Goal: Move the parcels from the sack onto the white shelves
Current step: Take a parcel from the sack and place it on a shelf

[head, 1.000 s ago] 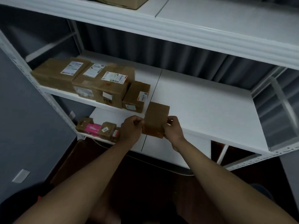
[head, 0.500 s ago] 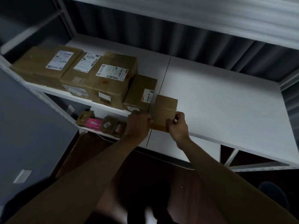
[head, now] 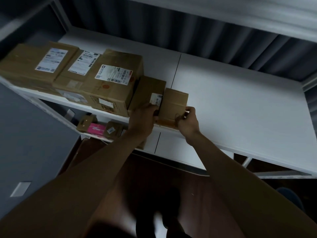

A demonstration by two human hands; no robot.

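Two hands hold a small brown box [head: 173,107] at the front edge of the white shelf [head: 240,103] — the left hand [head: 145,115] grips its left side, the right hand [head: 187,121] pinches its near right corner. It sits just beside another box [head: 147,93] — three big boxes [head: 109,83] line up farther left.

White shipping labels with barcodes on 3 large parcels [head: 109,86] left of fingers [head: 180,116]: print blurred, unreadable. Small barcode label [head: 155,99] on parcel [head: 147,93] just above left-hand fingers: unreadable. Small white tag [head: 111,130] on box [head: 114,132], lower shelf, below-left of fingers: digits, possibly "1997", uncertain.
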